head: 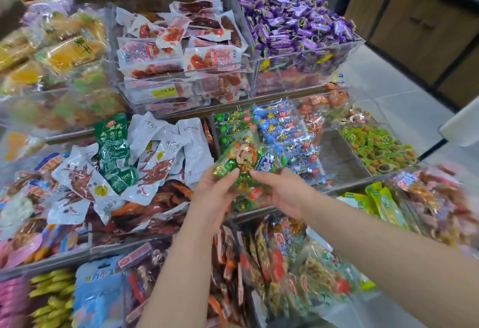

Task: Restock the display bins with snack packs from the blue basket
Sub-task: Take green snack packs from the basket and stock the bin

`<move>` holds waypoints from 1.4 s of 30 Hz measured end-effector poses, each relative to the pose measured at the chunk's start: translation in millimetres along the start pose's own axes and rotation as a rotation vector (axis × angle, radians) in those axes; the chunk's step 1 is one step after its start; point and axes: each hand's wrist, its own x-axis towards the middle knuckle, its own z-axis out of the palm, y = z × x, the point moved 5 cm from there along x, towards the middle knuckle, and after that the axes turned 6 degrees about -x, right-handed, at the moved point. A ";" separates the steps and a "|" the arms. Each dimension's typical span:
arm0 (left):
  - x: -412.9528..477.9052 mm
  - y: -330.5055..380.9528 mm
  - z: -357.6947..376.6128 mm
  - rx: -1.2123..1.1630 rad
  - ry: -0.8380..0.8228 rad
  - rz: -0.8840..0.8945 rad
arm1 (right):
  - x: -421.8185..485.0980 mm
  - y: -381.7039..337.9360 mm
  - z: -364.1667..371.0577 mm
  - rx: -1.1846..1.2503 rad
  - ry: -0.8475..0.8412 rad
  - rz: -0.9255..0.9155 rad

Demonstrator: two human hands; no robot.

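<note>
Head view is showing a near bin (pixel 256 307) sitting full, and just past it the left hand (pixel 215 194) and right hand (pixel 283 194) are both pinching one clear snack pack (pixel 246 159) over the middle bin (pixel 259 211) of green and blue packs, so it is not dropped in yet. The blue basket is not showing, so I cannot tell how many packs are left. Farther back, the red-pack bin (pixel 145 101) and purple-sweet bin (pixel 324 49) are looking full.

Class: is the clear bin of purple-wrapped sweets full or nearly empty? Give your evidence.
Full. The purple-wrapped sweets are heaped above the front wall of their clear bin and cover it from side to side.
</note>
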 end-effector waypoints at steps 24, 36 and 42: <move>28.1 -2.3 -14.4 1.788 0.098 0.250 | 76.6 17.8 3.3 -2.324 0.114 -0.439; 24.4 1.4 -9.4 1.603 0.084 0.233 | 89.3 16.5 2.3 -2.342 0.095 -0.380; -22.2 -1.0 20.9 1.241 0.072 0.418 | 12.5 10.1 1.6 -1.737 0.176 -0.917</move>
